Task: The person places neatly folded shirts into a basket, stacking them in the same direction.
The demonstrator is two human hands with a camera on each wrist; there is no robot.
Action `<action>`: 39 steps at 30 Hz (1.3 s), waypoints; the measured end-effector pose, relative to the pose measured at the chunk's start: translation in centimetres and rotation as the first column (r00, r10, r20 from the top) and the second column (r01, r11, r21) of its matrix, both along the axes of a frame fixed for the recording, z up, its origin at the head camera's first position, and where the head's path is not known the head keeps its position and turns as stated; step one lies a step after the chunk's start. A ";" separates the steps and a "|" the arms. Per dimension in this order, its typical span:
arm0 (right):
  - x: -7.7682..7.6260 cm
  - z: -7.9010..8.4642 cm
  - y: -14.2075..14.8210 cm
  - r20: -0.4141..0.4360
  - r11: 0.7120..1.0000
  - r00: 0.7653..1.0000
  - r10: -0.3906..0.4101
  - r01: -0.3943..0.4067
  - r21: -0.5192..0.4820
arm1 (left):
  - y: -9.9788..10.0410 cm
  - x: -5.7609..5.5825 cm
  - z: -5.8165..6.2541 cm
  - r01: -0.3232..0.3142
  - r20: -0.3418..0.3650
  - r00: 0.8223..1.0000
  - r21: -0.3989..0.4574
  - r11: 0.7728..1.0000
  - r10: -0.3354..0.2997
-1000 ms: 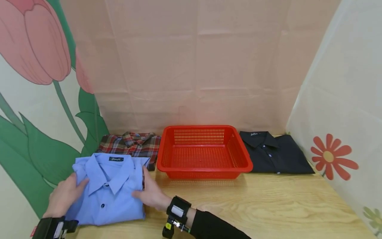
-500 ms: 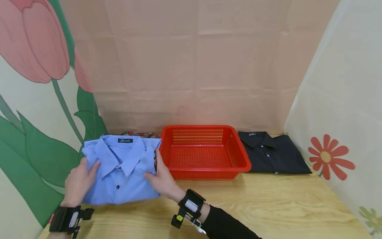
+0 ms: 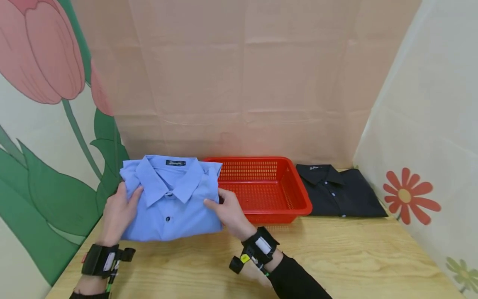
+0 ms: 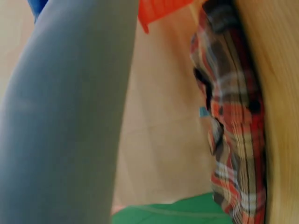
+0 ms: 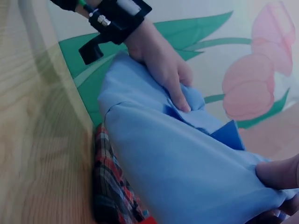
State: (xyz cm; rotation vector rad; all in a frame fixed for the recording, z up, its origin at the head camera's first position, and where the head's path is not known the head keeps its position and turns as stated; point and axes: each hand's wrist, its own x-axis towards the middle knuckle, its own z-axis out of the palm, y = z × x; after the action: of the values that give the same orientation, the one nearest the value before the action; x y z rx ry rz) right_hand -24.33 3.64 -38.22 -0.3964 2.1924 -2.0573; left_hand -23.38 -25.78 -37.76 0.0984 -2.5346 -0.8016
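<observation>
A folded light blue shirt (image 3: 175, 207), collar facing up, is held in the air above the table by both hands. My left hand (image 3: 120, 214) grips its left side, thumb on top and fingers underneath. On the opposite side my right hand (image 3: 231, 211) pinches the edge, its thumb over the cloth. The right wrist view shows the shirt (image 5: 173, 158) sagging between the two hands, off the tabletop. Just right of and behind it stands a red plastic basket (image 3: 257, 218), whose left end the shirt partly hides in the head view.
A folded plaid shirt (image 4: 233, 121) lies on the table behind the blue one, hidden from the head view. To the basket's right lies a folded black shirt (image 3: 340, 191). Printed cloth walls (image 3: 239, 83) border the wooden table (image 3: 336, 257) at the back and sides.
Both hands have raised the blue shirt off the table and carried it rightward and away from me, toward the basket. It now covers the plaid shirt in the head view.
</observation>
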 end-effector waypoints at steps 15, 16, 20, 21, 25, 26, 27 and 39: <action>-1.1 -0.7 3.7 -0.003 0.995 0.996 -0.092 0.092 -0.027 | 3.6 -1.7 0.6 -0.020 -0.081 0.996 0.122 0.992 0.030; -1.2 -0.8 3.8 -0.013 0.995 0.996 -0.091 0.091 -0.036 | 3.8 -1.8 0.6 -0.021 -0.091 0.995 0.124 0.992 0.032; -1.5 -1.1 4.3 -0.064 0.994 0.993 -0.104 0.101 -0.048 | 4.4 -2.2 0.5 -0.017 -0.114 0.993 0.139 0.990 0.033; -1.6 -1.2 4.4 -0.080 0.993 0.991 -0.111 0.108 -0.044 | 4.5 -2.3 0.5 -0.012 -0.117 0.993 0.146 0.989 0.029; -2.0 -1.3 4.8 -0.121 0.988 0.980 -0.156 0.154 -0.024 | 5.0 -2.6 0.6 0.026 -0.139 0.990 0.179 0.984 0.000; -2.1 -1.4 4.9 -0.132 0.986 0.977 -0.165 0.164 -0.017 | 5.1 -2.6 0.7 0.040 -0.143 0.990 0.188 0.981 -0.013; -2.2 -1.3 5.0 -0.146 0.985 0.974 -0.171 0.171 -0.013 | 5.2 -2.7 0.7 0.055 -0.140 0.990 0.200 0.978 -0.027; -3.4 -1.4 6.9 -0.193 0.974 0.954 -0.227 0.226 -0.028 | 6.2 -2.8 0.4 0.245 -0.039 0.969 0.250 0.937 -0.243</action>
State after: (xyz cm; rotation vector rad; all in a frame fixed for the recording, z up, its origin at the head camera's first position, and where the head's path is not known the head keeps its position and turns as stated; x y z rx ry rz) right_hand -27.70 10.53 -39.63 -0.3777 2.4504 -2.2257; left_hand -26.17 -19.58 -37.31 -0.1404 -2.4549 -1.2191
